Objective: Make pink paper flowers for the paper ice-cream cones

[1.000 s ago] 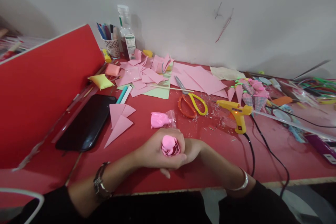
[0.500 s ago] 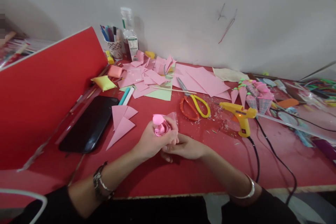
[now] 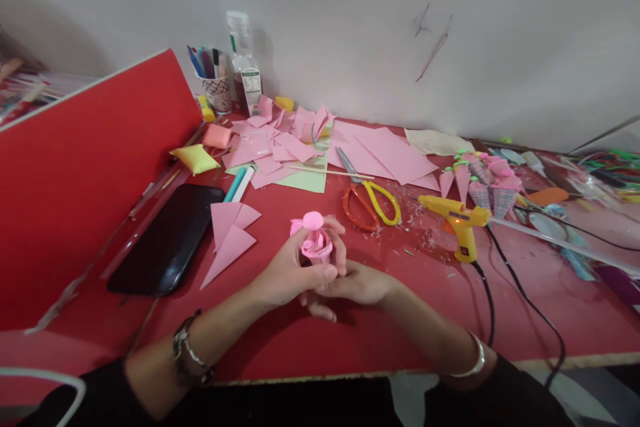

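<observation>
On the near side of the scissors [image 3: 359, 179], I log the pink swirled piece [image 3: 317, 251] curl-end up — lower end hidden — clasped by the left hand [image 3: 291, 271], the right hand [image 3: 359, 282] against that grip, whether holding too I cannot tell.

No words can be read — the bottle [image 3: 240, 60] at the back carries a white label [image 3: 252, 84] with a green band and small print, too blurred to make out.
</observation>
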`<state>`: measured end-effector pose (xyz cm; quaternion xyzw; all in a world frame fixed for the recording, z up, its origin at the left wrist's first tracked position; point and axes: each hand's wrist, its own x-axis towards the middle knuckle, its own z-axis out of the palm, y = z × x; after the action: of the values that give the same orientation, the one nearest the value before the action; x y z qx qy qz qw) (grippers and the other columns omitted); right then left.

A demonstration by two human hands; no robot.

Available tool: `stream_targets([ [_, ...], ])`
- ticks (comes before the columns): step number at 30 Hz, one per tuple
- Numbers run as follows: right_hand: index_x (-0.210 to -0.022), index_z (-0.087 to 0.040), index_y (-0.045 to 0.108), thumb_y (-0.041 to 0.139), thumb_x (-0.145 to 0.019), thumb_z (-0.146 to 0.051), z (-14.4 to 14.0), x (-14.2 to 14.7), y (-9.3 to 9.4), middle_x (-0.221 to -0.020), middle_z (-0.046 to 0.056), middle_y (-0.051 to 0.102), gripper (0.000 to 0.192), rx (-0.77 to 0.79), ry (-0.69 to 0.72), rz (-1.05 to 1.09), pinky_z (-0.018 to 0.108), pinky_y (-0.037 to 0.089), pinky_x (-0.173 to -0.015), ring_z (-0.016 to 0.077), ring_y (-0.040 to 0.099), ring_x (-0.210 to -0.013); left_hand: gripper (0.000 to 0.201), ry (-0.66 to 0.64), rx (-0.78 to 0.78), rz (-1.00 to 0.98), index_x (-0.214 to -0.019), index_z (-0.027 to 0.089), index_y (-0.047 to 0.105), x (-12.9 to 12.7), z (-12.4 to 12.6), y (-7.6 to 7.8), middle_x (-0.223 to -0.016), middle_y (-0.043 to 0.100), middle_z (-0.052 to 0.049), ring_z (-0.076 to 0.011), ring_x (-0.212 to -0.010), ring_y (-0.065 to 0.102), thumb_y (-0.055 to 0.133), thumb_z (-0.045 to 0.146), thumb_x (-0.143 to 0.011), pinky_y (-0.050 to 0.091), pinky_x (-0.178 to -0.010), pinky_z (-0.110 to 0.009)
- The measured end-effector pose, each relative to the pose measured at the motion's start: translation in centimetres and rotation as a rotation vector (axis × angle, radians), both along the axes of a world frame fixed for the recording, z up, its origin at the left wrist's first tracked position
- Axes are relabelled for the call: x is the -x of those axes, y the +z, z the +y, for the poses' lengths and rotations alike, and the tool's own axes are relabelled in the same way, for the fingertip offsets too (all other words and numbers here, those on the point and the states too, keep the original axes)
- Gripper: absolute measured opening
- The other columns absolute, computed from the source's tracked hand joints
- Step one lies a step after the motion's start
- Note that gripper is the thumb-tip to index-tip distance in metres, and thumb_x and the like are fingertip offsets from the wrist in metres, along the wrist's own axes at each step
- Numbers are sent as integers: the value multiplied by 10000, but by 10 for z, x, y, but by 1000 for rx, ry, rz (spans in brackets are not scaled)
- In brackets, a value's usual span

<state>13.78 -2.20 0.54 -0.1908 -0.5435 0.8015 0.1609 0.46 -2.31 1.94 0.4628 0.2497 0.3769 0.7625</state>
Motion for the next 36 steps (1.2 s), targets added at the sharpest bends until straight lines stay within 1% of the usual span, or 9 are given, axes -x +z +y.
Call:
stream_targets([
  [3,-771,-121,489,490,-755,-482,1,1,0,-505,-73,413,361,77,66,63,211,318,-455,39,398,-439,564,-24,-21,-84,-1085,232,405,1,0,-5,-709,547,21,-59,-414,468,605,480,-620,387,-288,-134],
  [6,-743,-126,481,503,-747,-479,0,2,1,-503,-78,396,353,80,43,34,208,288,-438,35,373,-432,587,-9,-60,-121,-1083,214,420,-1,0,-7,-658,554,17,-72,-436,480,543,577,-638,378,-294,-124],
  [14,-730,-121,499,495,-723,-512,-2,2,2,-501,-73,430,391,-37,60,-106,204,313,-462,33,397,-458,246,-18,-50,75,-611,149,466,-3,0,1,-443,509,40,-72,-421,478,647,316,-604,393,-401,-159],
  [19,-744,-116,503,502,-737,-485,-1,0,-1,-524,-70,430,369,-29,93,-63,196,299,-446,26,393,-452,271,-49,-66,-34,-603,152,446,-2,0,-2,-432,481,44,-73,-425,455,619,361,-605,364,-411,-168],
  [24,-738,-114,516,534,-696,-505,-3,0,0,-527,-75,422,393,9,73,-119,189,275,-425,21,368,-447,213,7,-53,72,-556,165,417,-3,-4,0,-397,452,57,-61,-372,419,552,292,-660,335,-360,-153],
  [26,-718,-116,519,549,-687,-503,-3,2,0,-532,-69,437,389,8,24,-135,187,276,-426,21,376,-449,243,35,-28,55,-541,168,409,-3,-3,0,-394,439,60,-60,-357,407,560,318,-657,328,-334,-150],
  [29,-646,-131,484,541,-699,-503,-2,5,-1,-511,-68,442,380,-17,-242,-121,188,270,-414,20,374,-426,288,145,13,-40,-599,167,446,-2,3,-1,-487,478,50,-68,-386,435,571,421,-651,345,-321,-158],
  [32,-643,-149,445,501,-727,-512,2,8,-2,-484,-68,443,377,11,-470,-79,186,248,-390,27,366,-404,318,280,-4,-125,-806,170,520,-1,10,-2,-692,574,23,-67,-487,490,604,424,-633,430,-446,-179],
  [36,-718,-155,445,441,-752,-536,4,7,-3,-469,-54,476,383,120,-415,38,185,237,-384,45,386,-397,442,282,44,-120,-1053,187,499,1,14,-1,-901,619,-29,-122,-721,571,602,367,-662,467,-631,-225],
])
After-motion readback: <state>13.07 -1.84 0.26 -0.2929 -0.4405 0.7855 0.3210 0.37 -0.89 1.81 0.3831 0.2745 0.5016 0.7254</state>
